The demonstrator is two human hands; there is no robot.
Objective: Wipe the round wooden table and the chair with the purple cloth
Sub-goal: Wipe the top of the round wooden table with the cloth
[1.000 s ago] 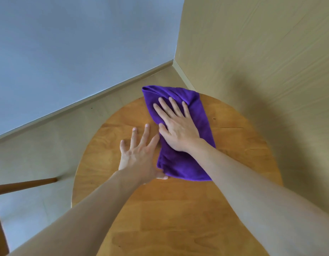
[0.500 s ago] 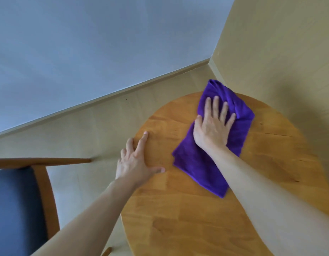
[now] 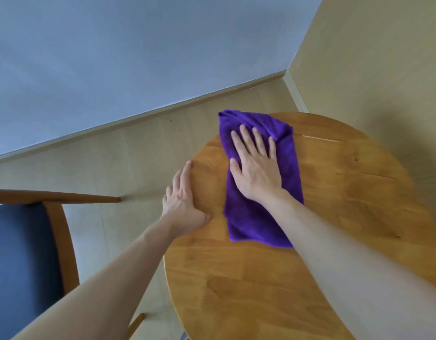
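The round wooden table fills the right half of the view. A folded purple cloth lies on its far left part, its far end reaching the table's rim. My right hand presses flat on the cloth with fingers straight and spread. My left hand rests on the table's left edge beside the cloth, fingers extended along the rim, thumb on the top. The chair, with a dark blue seat and a wooden frame, stands at the lower left.
A pale wall with a skirting board runs behind, meeting a beige wall at the corner just beyond the table. Light floor lies between chair and table. A wooden chair leg tip shows by the table's near left.
My right hand has slid the cloth leftward to the table's far left rim, and the cloth now lies straighter. My left hand has shifted onto the table's left edge.
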